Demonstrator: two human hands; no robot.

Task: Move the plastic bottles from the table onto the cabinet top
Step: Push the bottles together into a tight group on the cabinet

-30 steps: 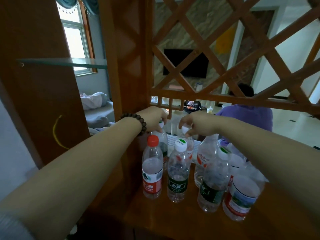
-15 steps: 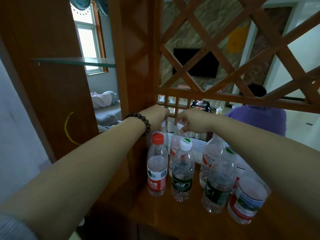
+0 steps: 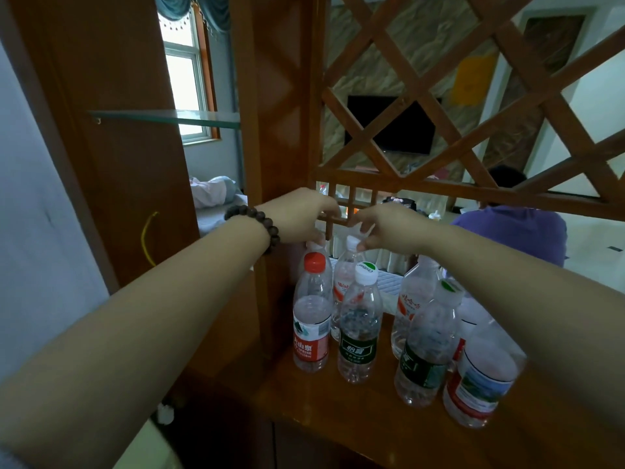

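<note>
Both hands reach the back row: the left hand [image 3: 301, 216] pinches a white-capped bottle [image 3: 313, 248], the right hand [image 3: 389, 228] pinches its neighbour [image 3: 345, 275]. Other bottles [image 3: 358, 319] stand upright on the cabinet top [image 3: 338, 411].

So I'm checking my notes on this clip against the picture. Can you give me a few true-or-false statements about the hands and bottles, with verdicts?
1. The left hand has a bead bracelet on its wrist. True.
2. The red-capped bottle lies on its side. False: it stands upright.
3. The right hand pinches the cap of a back-row bottle. True.
4. All bottles have red caps. False: the green-label bottle has a white cap.
5. The bottles stand on the wooden cabinet top. True.
</note>
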